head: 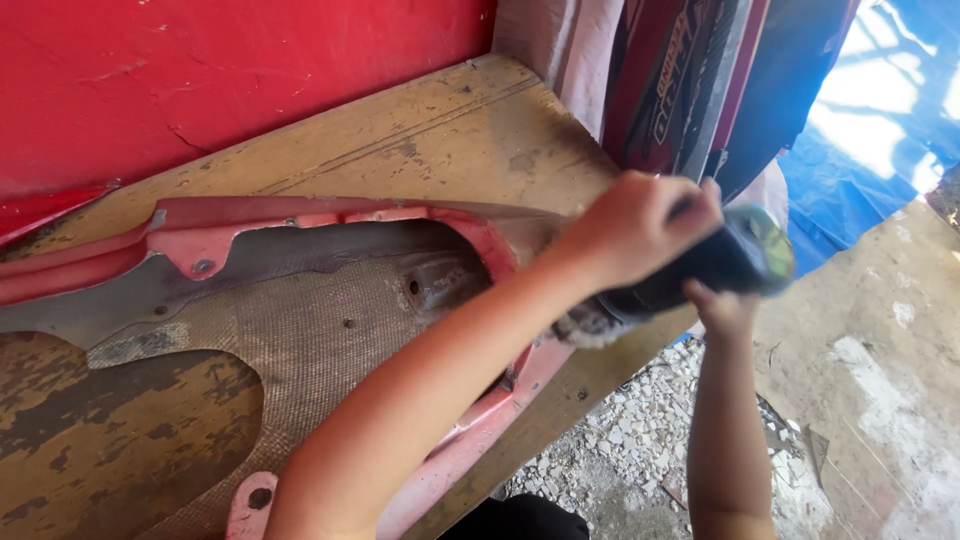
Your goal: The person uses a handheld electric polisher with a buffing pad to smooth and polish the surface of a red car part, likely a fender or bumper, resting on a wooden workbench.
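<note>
The left hand [635, 225], at about 2 o'clock from the middle of the view, is clenched over the top of a dark power tool [700, 270], fingers wrapped round its body. The right hand [722, 305] comes up from 5 o'clock and grips the same tool from below, near its rear end, where a greenish cap [768, 245] shows. The tool lies roughly level, its head [588, 322] pointing toward 8 o'clock and pressed against the edge of a red panel [300, 225]; the head is blurred, so its kind cannot be told.

The panel lies flat on a worn wooden surface [440, 140], its underside up: a grey woven inner face [300, 340] with a red rim [480, 430] running toward 7 o'clock and a bolt tab [252, 498] at the bottom edge. A red wall [200, 70] stands behind at 11 o'clock. At 1 o'clock leaning red and dark panels [680, 80] stand against a blue tarp [870, 130]. Below, at 5 o'clock, the ground [640, 440] is covered with pale gravel.
</note>
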